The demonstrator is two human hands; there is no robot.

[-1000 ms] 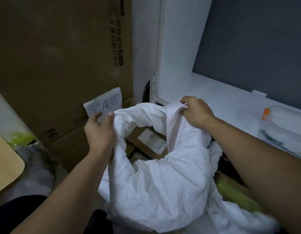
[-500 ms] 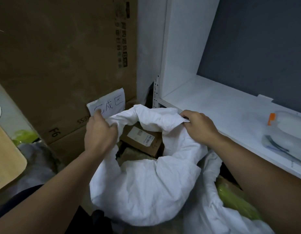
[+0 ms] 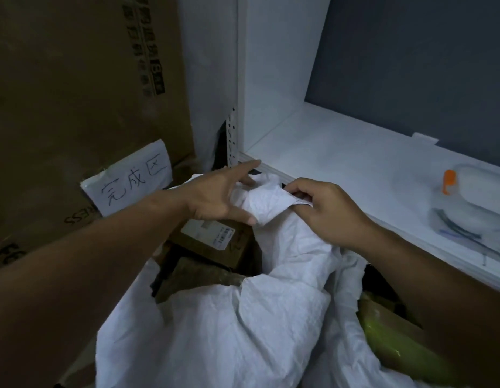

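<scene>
A large white woven sack (image 3: pixel 237 326) stands open below me, its mouth crumpled. Inside it lie brown cardboard parcels (image 3: pixel 215 242), one with a white shipping label. My right hand (image 3: pixel 324 211) pinches a fold of the sack's far rim between thumb and fingers. My left hand (image 3: pixel 220 194) reaches across the sack's mouth with fingers spread and straight, its fingertips touching the same bunched rim from the left. It holds nothing.
A tall cardboard box (image 3: pixel 75 107) with a handwritten paper sign (image 3: pixel 131 177) stands at the left. A white shelf (image 3: pixel 341 163) runs along the right, carrying a clear plastic bag with an orange-capped item (image 3: pixel 467 197). A green wrapped parcel (image 3: pixel 397 340) lies beside the sack.
My left hand has let go of the sack's left rim and moved right across the mouth, fingers now spread. My right hand keeps its pinch on the far rim.
</scene>
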